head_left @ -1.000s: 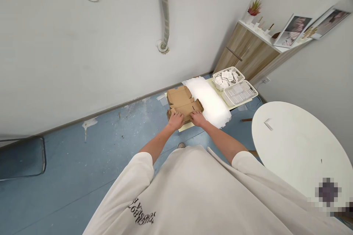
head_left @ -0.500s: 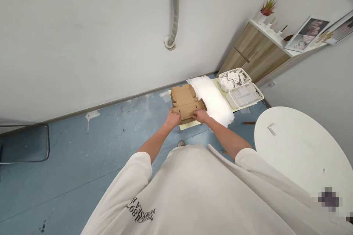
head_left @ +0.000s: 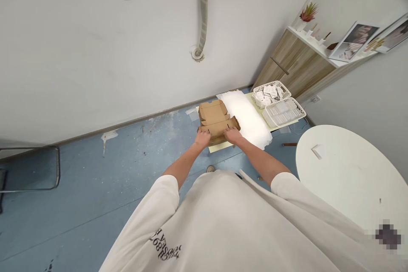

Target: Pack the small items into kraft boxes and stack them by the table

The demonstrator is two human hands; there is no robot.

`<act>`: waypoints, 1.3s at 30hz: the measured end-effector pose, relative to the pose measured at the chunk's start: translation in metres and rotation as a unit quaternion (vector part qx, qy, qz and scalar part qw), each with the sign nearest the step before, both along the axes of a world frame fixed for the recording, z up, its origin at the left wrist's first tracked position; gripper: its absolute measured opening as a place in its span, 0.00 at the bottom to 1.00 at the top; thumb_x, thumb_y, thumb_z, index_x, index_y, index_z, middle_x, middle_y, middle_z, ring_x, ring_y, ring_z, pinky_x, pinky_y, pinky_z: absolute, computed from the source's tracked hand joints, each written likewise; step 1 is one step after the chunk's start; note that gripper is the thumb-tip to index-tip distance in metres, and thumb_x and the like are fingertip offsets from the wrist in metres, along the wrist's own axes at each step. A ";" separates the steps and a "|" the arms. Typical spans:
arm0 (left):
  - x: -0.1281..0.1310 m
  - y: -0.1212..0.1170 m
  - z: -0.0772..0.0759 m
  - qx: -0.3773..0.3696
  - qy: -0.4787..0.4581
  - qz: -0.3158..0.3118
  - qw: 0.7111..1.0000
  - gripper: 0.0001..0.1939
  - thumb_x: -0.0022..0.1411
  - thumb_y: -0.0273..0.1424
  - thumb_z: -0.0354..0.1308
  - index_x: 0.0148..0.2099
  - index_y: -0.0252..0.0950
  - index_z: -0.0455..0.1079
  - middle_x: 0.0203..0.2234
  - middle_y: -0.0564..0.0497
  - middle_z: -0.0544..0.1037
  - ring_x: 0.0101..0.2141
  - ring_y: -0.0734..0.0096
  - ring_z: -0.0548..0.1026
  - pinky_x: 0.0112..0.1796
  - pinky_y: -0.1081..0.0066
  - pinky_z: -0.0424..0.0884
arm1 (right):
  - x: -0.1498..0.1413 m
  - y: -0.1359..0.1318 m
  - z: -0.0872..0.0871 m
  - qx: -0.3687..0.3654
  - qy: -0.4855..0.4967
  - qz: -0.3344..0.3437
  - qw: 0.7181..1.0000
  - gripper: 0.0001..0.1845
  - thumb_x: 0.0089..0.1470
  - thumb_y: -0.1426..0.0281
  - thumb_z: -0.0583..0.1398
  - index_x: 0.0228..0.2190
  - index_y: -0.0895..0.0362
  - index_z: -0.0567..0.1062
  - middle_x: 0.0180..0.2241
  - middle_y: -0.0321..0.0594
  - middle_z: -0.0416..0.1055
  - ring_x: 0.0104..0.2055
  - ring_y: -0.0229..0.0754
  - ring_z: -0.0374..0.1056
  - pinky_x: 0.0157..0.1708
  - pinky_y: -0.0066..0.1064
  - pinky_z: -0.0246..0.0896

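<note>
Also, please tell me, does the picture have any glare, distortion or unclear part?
Head view: the white soft sheeting is nearly blown out, with its middle detail lost; head view: the white table looks stretched toward the right edge; head view: a pixelated patch hides something at lower right.

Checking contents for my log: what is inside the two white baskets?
The rear basket holds a loose heap of white packets. The front basket holds rows of clear-looking packs. Whatever lies beneath the top items is covered.
</note>
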State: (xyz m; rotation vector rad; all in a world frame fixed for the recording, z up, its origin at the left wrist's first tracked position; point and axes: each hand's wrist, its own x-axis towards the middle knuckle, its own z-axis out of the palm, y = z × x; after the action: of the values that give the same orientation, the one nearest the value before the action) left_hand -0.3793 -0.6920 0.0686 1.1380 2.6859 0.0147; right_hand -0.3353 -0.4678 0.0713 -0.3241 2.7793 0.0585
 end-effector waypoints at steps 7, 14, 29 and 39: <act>0.002 -0.017 0.006 0.056 0.056 0.001 0.997 0.14 0.71 0.23 0.45 0.53 0.35 0.67 0.42 0.41 0.78 0.39 0.59 0.78 0.57 0.54 0.59 | -0.010 0.001 0.016 0.010 0.057 0.023 0.998 0.18 0.64 0.69 0.53 0.49 0.63 0.76 0.49 0.57 0.74 0.51 0.55 0.67 0.47 0.41 0.53; -0.004 -0.021 0.035 0.101 0.113 0.000 0.988 0.12 0.73 0.27 0.43 0.51 0.34 0.67 0.42 0.40 0.78 0.40 0.58 0.78 0.53 0.58 0.63 | -0.028 0.005 0.044 0.020 0.118 0.065 0.991 0.17 0.58 0.80 0.53 0.43 0.62 0.79 0.41 0.55 0.77 0.49 0.56 0.63 0.43 0.41 0.49; -0.056 0.067 0.114 0.189 0.233 -0.128 0.945 0.19 0.61 0.14 0.46 0.46 0.34 0.73 0.34 0.43 0.80 0.35 0.59 0.77 0.40 0.62 0.64 | 0.009 0.079 0.112 0.001 0.363 -0.038 0.931 0.23 0.64 0.77 0.48 0.56 0.56 0.72 0.48 0.48 0.75 0.49 0.52 0.62 0.49 0.43 0.46; 0.017 0.240 0.148 0.260 0.226 -0.251 0.905 0.16 0.67 0.17 0.45 0.43 0.37 0.72 0.33 0.44 0.80 0.35 0.60 0.76 0.40 0.62 0.63 | 0.144 0.207 0.140 0.058 0.430 -0.184 0.882 0.20 0.66 0.74 0.48 0.53 0.55 0.74 0.45 0.47 0.77 0.48 0.50 0.63 0.51 0.43 0.47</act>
State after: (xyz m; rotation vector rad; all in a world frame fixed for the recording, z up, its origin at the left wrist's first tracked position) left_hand -0.3625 -0.4516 0.2167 2.2167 2.7400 0.4591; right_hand -0.1910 -0.2608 0.2111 0.3725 3.6307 0.3503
